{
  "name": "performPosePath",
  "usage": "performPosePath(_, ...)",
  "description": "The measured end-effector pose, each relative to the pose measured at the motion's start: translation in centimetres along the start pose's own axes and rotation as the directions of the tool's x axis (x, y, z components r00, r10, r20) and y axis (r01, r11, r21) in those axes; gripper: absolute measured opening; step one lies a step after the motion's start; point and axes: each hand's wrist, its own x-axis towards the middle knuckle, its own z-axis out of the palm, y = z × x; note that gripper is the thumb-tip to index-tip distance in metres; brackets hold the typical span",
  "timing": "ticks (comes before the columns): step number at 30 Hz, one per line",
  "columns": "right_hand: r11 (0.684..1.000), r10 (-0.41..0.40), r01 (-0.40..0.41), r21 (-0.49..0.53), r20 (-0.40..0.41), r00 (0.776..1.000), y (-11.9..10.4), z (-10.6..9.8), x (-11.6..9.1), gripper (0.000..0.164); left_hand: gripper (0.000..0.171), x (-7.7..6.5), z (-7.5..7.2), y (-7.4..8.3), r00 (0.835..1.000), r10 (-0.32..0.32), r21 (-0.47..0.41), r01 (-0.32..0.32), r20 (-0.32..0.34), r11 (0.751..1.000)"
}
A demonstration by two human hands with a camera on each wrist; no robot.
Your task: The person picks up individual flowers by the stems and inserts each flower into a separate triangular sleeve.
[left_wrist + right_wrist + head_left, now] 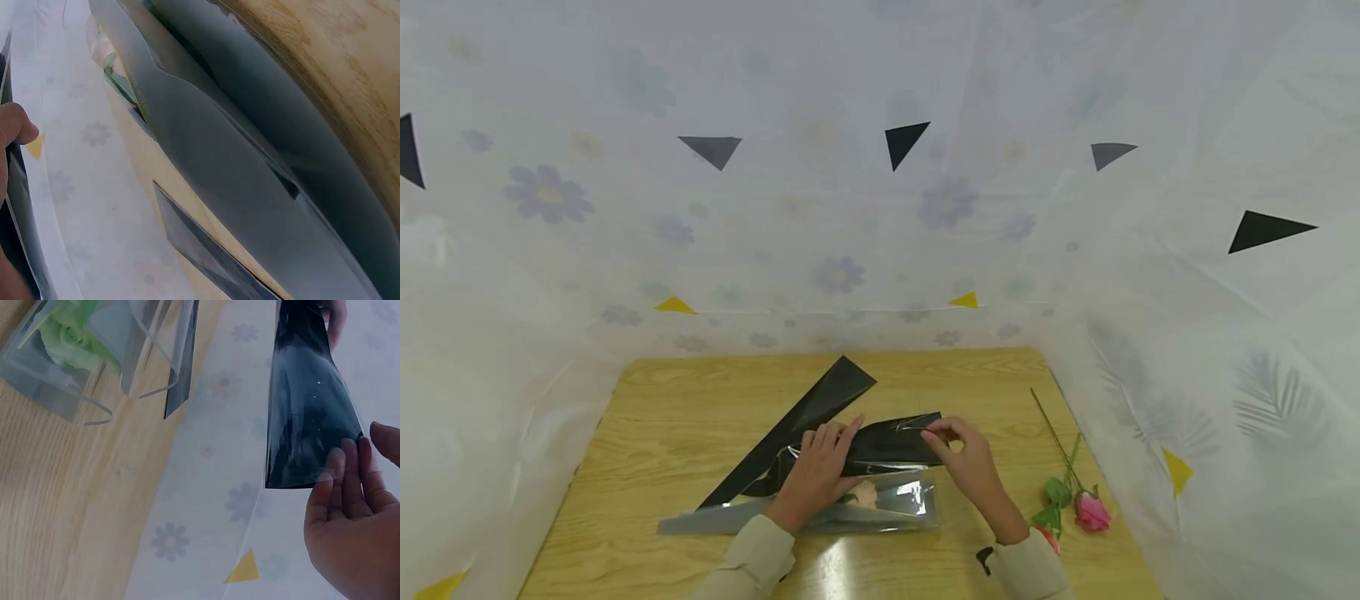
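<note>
My left hand [818,467] holds a black flower sleeve with a clear front [887,450] near its middle; in the right wrist view, some of that hand's fingers show behind the film. At the sleeve's wide right end, my right hand [972,468] pinches the film's edge between thumb and fingers. Fingertips [350,456] lie against the dark film [306,419]. Below the hands, a grey translucent sleeve [715,520] lies on the table with a pale rose [865,494] inside. The left wrist view shows only part of the left hand [15,125].
Another black sleeve [831,392] lies slanted behind the left hand on the wooden table [647,417]. To the right lie a pink rose [1092,511] with a long stem and a red bloom [1048,540], partly hidden by the right sleeve cuff. White patterned sheeting [842,208] encloses the table.
</note>
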Motion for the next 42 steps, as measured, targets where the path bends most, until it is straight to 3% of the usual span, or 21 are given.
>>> performPosePath(4,0.982,0.032,-0.054,0.182,0.123,0.992,-0.4,-0.3,0.1,0.016,0.112,0.0,-0.1,0.0,1.000,0.012,0.002,-0.012,-0.004,1.000)
performPosePath(7,0.927,0.079,-0.171,0.333,0.272,0.959,-0.4,-0.7,0.2,0.028,0.113,0.0,-0.1,0.1,1.000,0.021,-0.003,-0.021,0.002,1.000)
performPosePath(10,0.883,0.097,-0.275,0.380,0.425,0.900,-0.2,-1.2,0.2,0.036,0.113,0.0,-0.2,0.1,0.999,0.029,-0.007,-0.029,0.022,1.000)
performPosePath(16,0.849,0.033,-0.364,0.383,0.650,0.759,-0.1,-1.8,0.4,0.039,0.106,0.1,-0.2,0.0,0.997,0.043,-0.067,-0.038,0.064,0.997)
performPosePath(22,0.786,0.024,-0.467,0.406,0.734,0.679,0.4,-1.4,0.5,0.039,0.107,0.0,0.0,0.1,0.995,0.068,-0.085,-0.061,0.072,0.995)
performPosePath(29,0.685,0.008,-0.564,0.462,0.769,0.639,0.4,-1.3,0.5,0.047,0.113,0.0,-0.3,0.3,0.992,0.048,-0.072,-0.040,0.115,0.997)
performPosePath(32,0.655,-0.013,-0.585,0.478,0.781,0.624,0.3,-1.4,0.4,0.047,0.114,0.1,-0.3,0.4,0.991,0.051,-0.067,-0.043,0.126,0.997)
performPosePath(38,0.619,-0.037,-0.610,0.494,0.794,0.606,0.0,-1.5,0.4,0.051,0.116,0.1,-0.3,0.7,0.995,0.070,-0.067,-0.065,0.070,0.996)
performPosePath(42,0.622,-0.048,-0.602,0.501,0.792,0.609,-0.2,-1.5,0.4,0.052,0.119,0.0,-0.3,0.9,0.997,0.065,-0.062,-0.062,0.048,0.996)
